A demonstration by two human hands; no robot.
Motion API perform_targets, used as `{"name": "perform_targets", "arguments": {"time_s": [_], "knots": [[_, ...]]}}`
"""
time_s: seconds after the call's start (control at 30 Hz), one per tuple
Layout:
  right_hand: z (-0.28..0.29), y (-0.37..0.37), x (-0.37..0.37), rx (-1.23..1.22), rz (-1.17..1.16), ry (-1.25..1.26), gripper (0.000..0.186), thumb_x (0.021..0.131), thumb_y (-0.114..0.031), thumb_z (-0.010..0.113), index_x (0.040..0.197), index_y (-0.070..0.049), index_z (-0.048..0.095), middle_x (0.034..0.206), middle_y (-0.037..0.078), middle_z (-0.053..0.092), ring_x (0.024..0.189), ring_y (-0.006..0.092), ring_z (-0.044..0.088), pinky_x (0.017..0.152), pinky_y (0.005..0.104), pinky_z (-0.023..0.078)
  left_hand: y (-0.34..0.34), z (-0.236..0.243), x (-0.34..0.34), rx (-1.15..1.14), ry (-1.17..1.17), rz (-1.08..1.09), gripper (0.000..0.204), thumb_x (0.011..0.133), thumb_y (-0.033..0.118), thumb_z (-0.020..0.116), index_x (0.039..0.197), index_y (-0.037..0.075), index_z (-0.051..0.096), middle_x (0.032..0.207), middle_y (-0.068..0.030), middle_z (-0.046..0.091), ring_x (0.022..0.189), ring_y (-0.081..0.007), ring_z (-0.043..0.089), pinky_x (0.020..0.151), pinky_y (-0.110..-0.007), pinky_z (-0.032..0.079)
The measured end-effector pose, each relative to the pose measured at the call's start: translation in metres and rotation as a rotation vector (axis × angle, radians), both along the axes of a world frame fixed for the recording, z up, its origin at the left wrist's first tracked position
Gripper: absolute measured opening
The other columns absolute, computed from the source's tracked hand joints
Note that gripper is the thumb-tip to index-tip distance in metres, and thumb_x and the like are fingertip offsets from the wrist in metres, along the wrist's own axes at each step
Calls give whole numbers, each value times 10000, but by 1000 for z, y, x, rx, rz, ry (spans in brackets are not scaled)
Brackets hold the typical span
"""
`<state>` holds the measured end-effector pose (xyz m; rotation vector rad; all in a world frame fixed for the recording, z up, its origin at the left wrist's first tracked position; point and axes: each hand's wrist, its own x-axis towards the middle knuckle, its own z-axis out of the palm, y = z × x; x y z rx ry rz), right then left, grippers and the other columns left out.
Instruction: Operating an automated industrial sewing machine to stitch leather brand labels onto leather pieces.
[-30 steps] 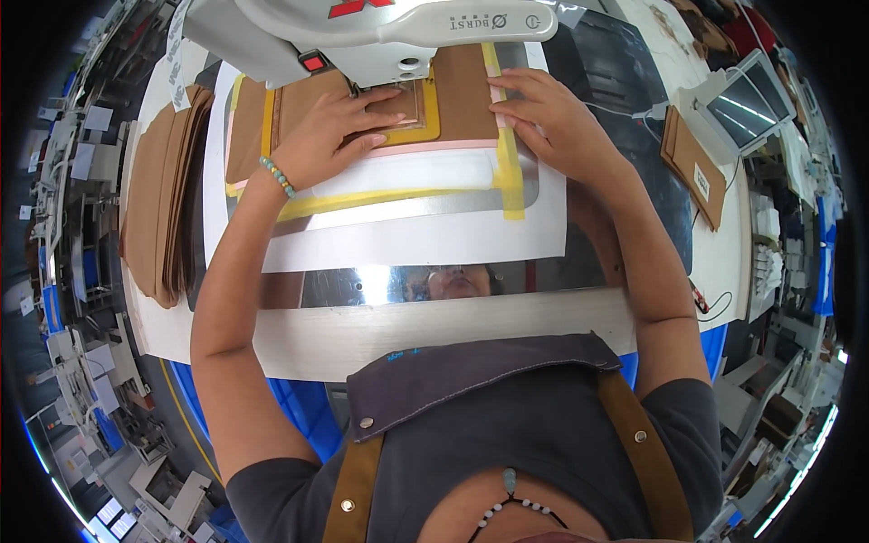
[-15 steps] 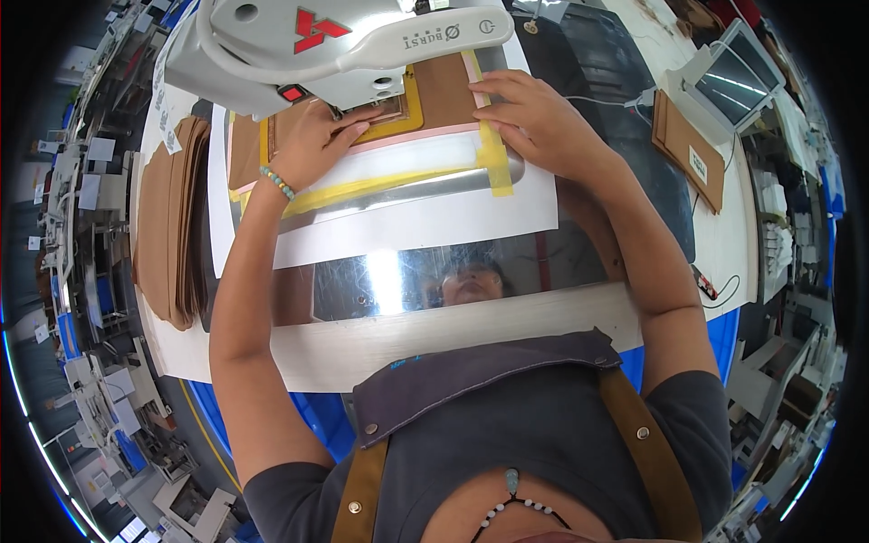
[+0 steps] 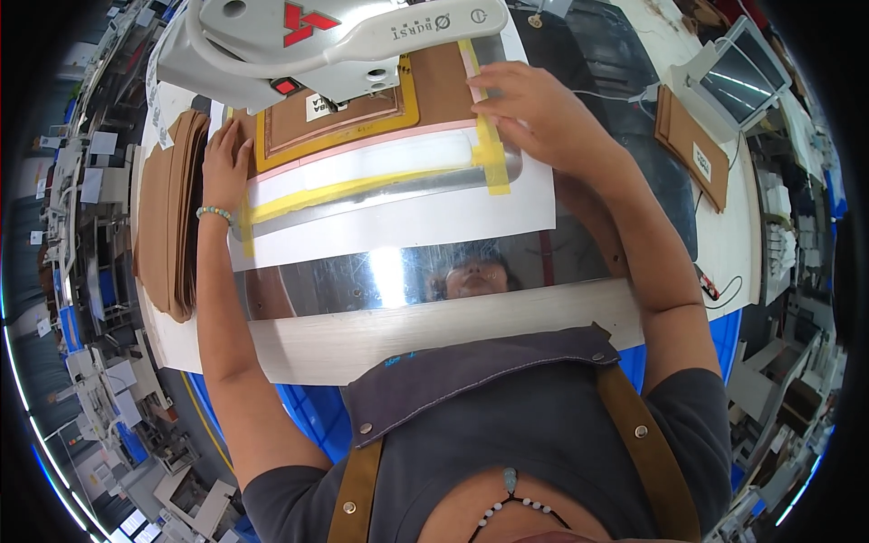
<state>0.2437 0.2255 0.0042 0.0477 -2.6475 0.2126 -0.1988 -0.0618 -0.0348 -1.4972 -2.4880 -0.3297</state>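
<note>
Under the head of a light grey industrial sewing machine [image 3: 272, 41] lies a brown fabric panel [image 3: 444, 90]. A yellow frame [image 3: 398, 120] rests on the panel, and a small white label [image 3: 319, 108] with dark print sits inside it near the needle area. My left hand [image 3: 224, 161] lies with fingers extended at the panel's left edge. My right hand [image 3: 536, 113] is at the right edge, fingers spread and touching the border beside a strip of yellow tape [image 3: 496, 163]. The machine head hides the panel's far part.
At the left stands a stack of brown fabric pieces [image 3: 167, 217]. To the right are a control screen [image 3: 744, 71] and more brown pieces [image 3: 692, 149] with a white label. A white sheet [image 3: 398, 213] and a shiny metal plate [image 3: 335, 281] lie nearer me.
My left hand has moved left, from inside the yellow frame near the needle area to the panel's left edge, uncovering the white label. The right hand stays nearly in place.
</note>
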Motion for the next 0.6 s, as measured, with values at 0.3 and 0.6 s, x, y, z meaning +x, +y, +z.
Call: {"name": "perform_targets", "arguments": {"time_s": [0.3, 0.6], "knots": [[74, 24, 39, -390, -82, 74, 247, 1060, -51, 576, 1236, -19, 746, 1389, 112, 696, 1250, 247, 669, 1073, 364, 518, -21, -23, -35, 93, -170, 1, 562, 1027, 458, 667, 1509, 173, 623, 1624, -161, 491, 1505, -353, 448, 1230, -493, 343], [15, -41, -16, -295, 78, -41, 247, 986, -88, 664, 1206, -22, 757, 1197, 129, 738, 1136, 326, 643, 997, 433, 506, 8, -24, 12, 448, -692, -104, 270, 974, 263, 783, 996, -5, 753, 1573, -142, 568, 1466, -243, 512, 1196, -366, 402]]}}
